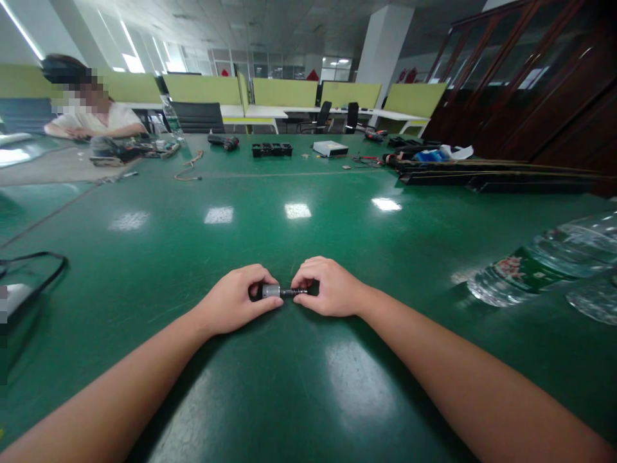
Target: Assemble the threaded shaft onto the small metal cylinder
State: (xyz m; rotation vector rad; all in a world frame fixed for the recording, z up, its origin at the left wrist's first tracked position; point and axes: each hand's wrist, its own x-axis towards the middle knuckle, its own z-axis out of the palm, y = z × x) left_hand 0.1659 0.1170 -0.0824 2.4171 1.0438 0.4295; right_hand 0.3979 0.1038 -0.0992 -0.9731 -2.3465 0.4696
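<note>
Just above the green tabletop, or resting on it, is a small silver cylinder [271, 291] with a thin dark ridged shaft [294, 292] pointing right. I cannot make out its exact kind. My left hand [236, 297] is closed round the cylinder, thumb in front and fingers behind. At the other end my right hand [331, 287] pinches the ridged shaft between thumb and fingers. The two hands face each other with a narrow gap, where part of the shaft shows. The shaft's right end lies partly within my right hand's grip.
Clear plastic bottles [540, 267] lie at the right. A black cable [48, 257] curls at the left edge. Along the far side are a power drill [223, 141], a black tray [272, 150], a white box [330, 149] and long dark panels [491, 175]. Another person [96, 116] sits at far left.
</note>
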